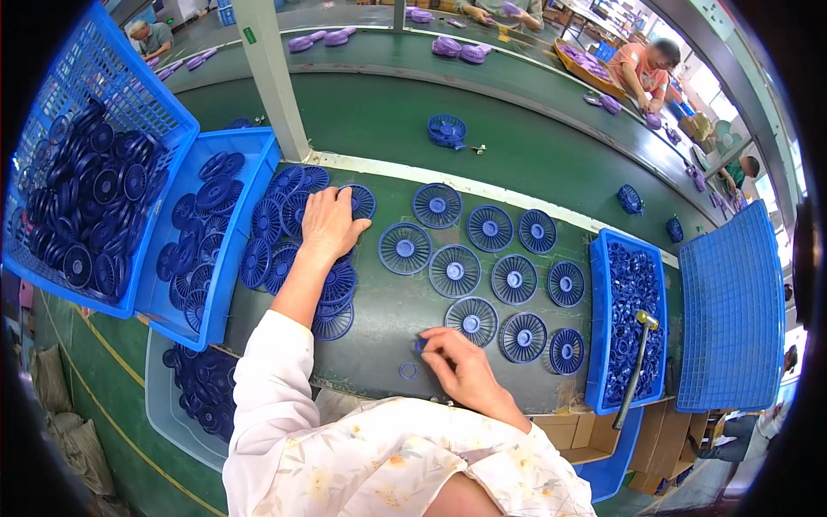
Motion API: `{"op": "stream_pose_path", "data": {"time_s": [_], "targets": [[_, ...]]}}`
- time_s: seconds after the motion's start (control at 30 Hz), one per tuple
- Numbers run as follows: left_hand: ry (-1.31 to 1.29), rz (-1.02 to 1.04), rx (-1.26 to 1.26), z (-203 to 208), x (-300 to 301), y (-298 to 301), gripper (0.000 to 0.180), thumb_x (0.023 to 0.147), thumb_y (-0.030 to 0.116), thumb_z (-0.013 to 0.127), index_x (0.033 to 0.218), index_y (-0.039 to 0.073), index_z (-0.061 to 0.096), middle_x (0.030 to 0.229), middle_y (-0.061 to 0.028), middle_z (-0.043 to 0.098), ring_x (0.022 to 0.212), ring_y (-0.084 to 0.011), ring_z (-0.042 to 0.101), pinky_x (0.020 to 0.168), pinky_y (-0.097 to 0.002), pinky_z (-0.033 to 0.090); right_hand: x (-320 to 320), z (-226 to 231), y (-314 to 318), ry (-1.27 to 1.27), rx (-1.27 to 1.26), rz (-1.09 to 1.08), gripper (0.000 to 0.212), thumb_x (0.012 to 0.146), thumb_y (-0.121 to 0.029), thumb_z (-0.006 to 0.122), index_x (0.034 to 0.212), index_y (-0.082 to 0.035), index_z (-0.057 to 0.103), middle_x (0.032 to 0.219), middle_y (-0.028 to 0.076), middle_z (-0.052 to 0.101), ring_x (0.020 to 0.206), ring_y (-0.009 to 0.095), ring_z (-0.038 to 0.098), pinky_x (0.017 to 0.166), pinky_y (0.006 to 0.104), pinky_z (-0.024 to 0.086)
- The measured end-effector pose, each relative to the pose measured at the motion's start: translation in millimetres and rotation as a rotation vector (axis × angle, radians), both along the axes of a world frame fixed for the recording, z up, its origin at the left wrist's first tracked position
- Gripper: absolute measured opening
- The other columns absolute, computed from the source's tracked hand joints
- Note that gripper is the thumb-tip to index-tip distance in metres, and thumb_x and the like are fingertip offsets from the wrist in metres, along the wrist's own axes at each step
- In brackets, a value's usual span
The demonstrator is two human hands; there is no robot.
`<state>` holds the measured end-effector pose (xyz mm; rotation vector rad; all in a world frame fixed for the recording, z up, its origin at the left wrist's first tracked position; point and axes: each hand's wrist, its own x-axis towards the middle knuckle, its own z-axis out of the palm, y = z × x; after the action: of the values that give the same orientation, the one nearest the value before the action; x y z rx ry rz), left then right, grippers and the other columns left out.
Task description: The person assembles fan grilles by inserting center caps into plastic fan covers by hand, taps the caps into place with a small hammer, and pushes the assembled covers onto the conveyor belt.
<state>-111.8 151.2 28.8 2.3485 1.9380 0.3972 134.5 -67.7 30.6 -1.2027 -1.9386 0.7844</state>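
My left hand (327,226) reaches over a heap of dark blue round slotted fan grilles (265,220) on the left of the bench. Its fingers and thumb close on the rim of one blue grille (363,202). Near the front edge of the bench, my right hand (465,369) pinches a small blue plastic part (420,344), mostly hidden by the fingers. A small blue ring (407,370) lies just left of that hand. Several grilles (455,270) with solid hubs lie spread out flat beyond and right of it.
Blue crates (245,258) of grilles stand at the left. At the right, a blue tray (599,345) of small blue parts has a hammer (636,370) across its edge. Beyond the bench runs a green conveyor (370,129) carrying a blue fan housing (446,129). Other people work farther off.
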Motion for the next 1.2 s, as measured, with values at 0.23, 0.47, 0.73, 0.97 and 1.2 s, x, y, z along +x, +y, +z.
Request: {"op": "stream_pose_path", "data": {"time_s": [0.23, 0.47, 0.73, 0.97, 1.2], "targets": [[-0.18, 0.01, -0.016, -0.4, -7.2, 11.6, 0.06, 0.076, 0.039, 0.085, 0.124, 0.011, 0.062, 0.126, -0.0158, 0.062, 0.117, -0.0356, 0.058, 0.099, -0.0461, 0.05, 10.6, -3.7, 5.3, 0.768, -0.505, -0.138, 0.017, 0.106, -0.007, 0.055, 0.122, -0.003, 0.055, 0.108, 0.008, 0.071, 0.089, 0.011, 0.068, 0.081, 0.0258, 0.057], [-0.457, -0.094, 0.212, 22.1, 6.2, -19.5, 0.053, 0.073, 0.011, 0.088, 0.118, 0.004, 0.061, 0.103, -0.0151, 0.06, 0.086, -0.0319, 0.065, 0.076, -0.0417, 0.055, 16.9, -7.6, 6.6, 0.935, -0.585, -0.191, 0.016, 0.103, -0.006, 0.061, 0.119, -0.004, 0.061, 0.11, 0.007, 0.071, 0.089, 0.01, 0.068, 0.074, 0.0232, 0.056], [-1.483, -0.141, -0.394, 15.2, 41.4, -106.0, 0.016, 0.095, 0.004, 0.071, 0.098, 0.005, 0.056, 0.09, -0.0003, 0.062, 0.08, -0.0079, 0.059, 0.072, -0.0247, 0.052, 16.7, 0.0, 11.2, 0.856, -0.501, -0.249, 0.02, 0.101, -0.004, 0.063, 0.12, -0.003, 0.064, 0.11, 0.006, 0.071, 0.083, 0.011, 0.071, 0.074, 0.0235, 0.059], [-1.779, -0.044, -0.684, -3.8, 64.7, -149.5, 0.013, 0.103, 0.014, 0.061, 0.113, 0.005, 0.061, 0.106, -0.0059, 0.068, 0.093, -0.0135, 0.068, 0.082, -0.0315, 0.06, 4.6, 16.0, 12.2, 0.855, -0.417, -0.245, 0.028, 0.097, 0.002, 0.065, 0.126, 0.002, 0.063, 0.113, 0.007, 0.067, 0.091, 0.011, 0.07, 0.079, 0.0243, 0.059], [-1.831, -0.005, -0.796, -10.9, 70.7, -156.9, 0.02, 0.105, 0.015, 0.056, 0.12, 0.003, 0.061, 0.108, -0.0078, 0.069, 0.097, -0.016, 0.069, 0.085, -0.0352, 0.061, -3.4, 33.7, 19.2, 0.273, -0.051, -0.311, 0.034, 0.089, 0.002, 0.075, 0.121, 0.001, 0.066, 0.115, 0.013, 0.067, 0.092, 0.013, 0.07, 0.078, 0.0265, 0.059]]}}
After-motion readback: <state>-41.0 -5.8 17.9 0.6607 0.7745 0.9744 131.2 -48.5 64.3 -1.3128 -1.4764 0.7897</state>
